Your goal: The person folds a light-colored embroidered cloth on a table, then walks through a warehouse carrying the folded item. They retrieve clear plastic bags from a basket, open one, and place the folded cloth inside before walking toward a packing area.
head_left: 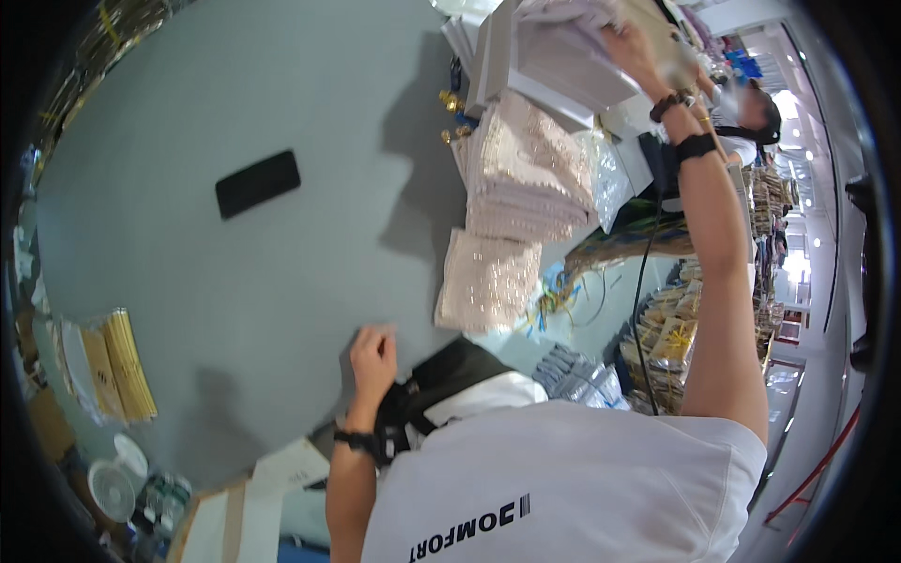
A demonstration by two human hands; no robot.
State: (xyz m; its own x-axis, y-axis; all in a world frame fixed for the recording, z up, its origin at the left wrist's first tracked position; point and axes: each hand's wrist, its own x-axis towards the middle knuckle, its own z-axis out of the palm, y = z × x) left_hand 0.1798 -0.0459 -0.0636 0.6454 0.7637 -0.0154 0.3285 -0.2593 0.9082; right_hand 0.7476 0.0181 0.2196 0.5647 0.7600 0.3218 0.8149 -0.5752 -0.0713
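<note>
While left hand [374,352] is rested loosely curled on grey table [235,103] for support, pale flat boxes [563,56] at far edge are gripped by right hand [631,42], above sequined pink fabric stack [526,169].

A wide grey-blue surface [235,103] fills most of the room in front of me, and a strong light from above throws dark shadows across it. At the right side a long aisle [802,235] runs away under rows of bright ceiling lamps, with racks of packed yellow goods [668,328] standing along it. At the lower left edge a small white fan [111,488] stands near some cardboard boxes [221,521].
</note>
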